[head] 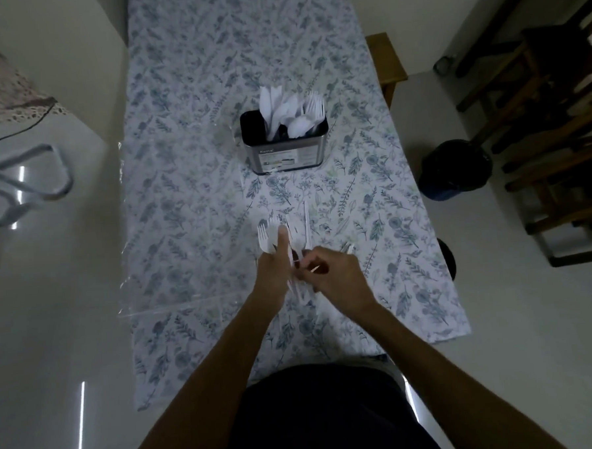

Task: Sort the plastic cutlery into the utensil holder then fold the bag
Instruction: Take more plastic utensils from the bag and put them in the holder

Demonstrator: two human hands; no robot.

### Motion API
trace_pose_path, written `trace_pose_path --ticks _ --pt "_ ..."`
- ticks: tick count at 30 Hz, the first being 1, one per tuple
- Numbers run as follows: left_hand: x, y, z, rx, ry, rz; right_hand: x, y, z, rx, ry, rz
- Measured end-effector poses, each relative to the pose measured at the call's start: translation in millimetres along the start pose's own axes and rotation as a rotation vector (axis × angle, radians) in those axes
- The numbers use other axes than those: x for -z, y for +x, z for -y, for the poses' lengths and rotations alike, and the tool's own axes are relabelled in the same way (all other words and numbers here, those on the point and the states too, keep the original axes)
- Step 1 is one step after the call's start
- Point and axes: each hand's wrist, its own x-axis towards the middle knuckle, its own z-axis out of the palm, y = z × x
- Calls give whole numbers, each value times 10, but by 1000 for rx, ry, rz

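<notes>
White plastic forks [269, 237] gripped in left hand [273, 270]; right hand [338, 277] pinches their handles; steel rectangular utensil holder [285, 146] well apart, floral tablecloth [190, 202] between bare.

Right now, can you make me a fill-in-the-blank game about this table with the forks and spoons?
1. The utensil holder stands on the flowery ____.
2. The cutlery standing in the holder is coloured ____.
3. The left hand holds a bunch of ____.
4. The right hand is ____ to the left hand.

Missing words: tablecloth, white, forks, close
</notes>
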Motion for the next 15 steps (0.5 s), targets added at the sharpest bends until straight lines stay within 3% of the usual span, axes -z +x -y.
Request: trace_pose_path --ticks 6,11,15 --pt "71 -70 69 -49 -81 77 -172 -172 12 -95 82 53" --pt "75 -137 35 -37 -236 172 -69 -152 -79 34 -85 -34" --pt "39 -190 -1 -38 -165 183 -15 -103 -140 98 -207 -21"
